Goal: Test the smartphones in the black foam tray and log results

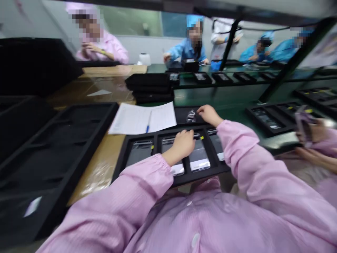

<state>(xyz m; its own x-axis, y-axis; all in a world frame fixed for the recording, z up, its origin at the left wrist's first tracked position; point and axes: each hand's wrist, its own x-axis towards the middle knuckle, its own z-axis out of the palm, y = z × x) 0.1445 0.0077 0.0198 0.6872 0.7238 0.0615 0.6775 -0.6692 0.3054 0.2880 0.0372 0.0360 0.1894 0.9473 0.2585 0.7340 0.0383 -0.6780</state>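
My left hand [183, 146] rests over the middle of a black compartment tray [172, 180], its fingers curled; what is under them is hidden. In the tray's compartments lie flat clear-wrapped panels, such as the panel [199, 156] right of my left hand, with a white lower band and a yellow tab. Farther back, my right hand [209, 114] has its fingertips drawn together beside some small shiny pieces [191, 116] on a dark surface. Anything in that pinch is too small to make out. A right-hand panel [218, 146] is partly covered by my right sleeve.
A paper sheet [131, 117] with a blue pen [147, 127] lies behind the tray. Large black trays [86, 119] fill the left; stacked trays [150, 82] stand behind. Another tray [273, 117] and a co-worker's hands [316, 140] are at right. Several people sit across.
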